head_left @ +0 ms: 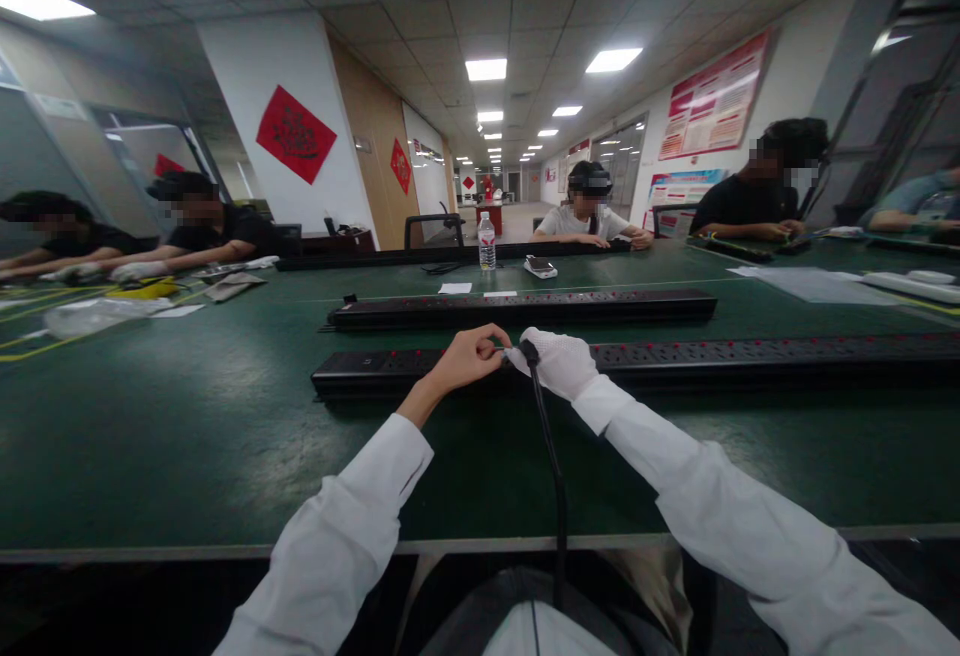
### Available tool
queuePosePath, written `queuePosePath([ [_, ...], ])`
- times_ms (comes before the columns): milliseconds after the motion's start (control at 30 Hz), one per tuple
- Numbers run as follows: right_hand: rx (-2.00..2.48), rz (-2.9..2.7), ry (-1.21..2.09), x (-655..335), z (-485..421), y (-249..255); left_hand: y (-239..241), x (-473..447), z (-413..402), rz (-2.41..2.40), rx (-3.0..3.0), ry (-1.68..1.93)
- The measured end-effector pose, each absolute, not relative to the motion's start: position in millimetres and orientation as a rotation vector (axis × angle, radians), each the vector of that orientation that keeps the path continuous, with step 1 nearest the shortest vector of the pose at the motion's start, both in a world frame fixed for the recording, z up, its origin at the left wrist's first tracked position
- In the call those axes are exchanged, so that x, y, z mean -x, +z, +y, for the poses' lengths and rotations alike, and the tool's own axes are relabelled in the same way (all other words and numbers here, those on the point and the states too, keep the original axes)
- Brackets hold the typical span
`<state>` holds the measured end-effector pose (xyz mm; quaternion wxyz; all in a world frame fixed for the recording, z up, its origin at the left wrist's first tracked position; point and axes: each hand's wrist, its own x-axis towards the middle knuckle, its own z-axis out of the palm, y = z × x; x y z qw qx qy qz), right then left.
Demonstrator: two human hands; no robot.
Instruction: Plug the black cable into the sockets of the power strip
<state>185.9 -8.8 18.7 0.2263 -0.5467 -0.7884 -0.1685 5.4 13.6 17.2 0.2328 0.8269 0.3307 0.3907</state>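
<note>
My left hand [469,356] is bare, with its fingers pinched together over the near black power strip [750,354]. It pinches the edge of the white glove at my right fingertips. My right hand [559,361] wears that white glove and is closed around the top of a black cable [551,466]. The cable runs down toward my lap. Both hands meet above the strip's left part. A second long black power strip [525,308] lies parallel behind it on the green table [187,436].
A water bottle [487,241] and a small white device [541,267] stand farther back. Several other people sit at the table's left, far and right sides. Plastic bags [97,316] and yellow items lie at left, white sheets [810,284] at right.
</note>
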Motion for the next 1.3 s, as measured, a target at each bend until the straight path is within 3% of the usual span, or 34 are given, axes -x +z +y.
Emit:
queuePosePath([
  [1300, 1.523, -2.187, -0.463, -185.8, -10.6, 19.9, 18.2, -3.2, 12.1, 0.938, -2.479, 1.013],
])
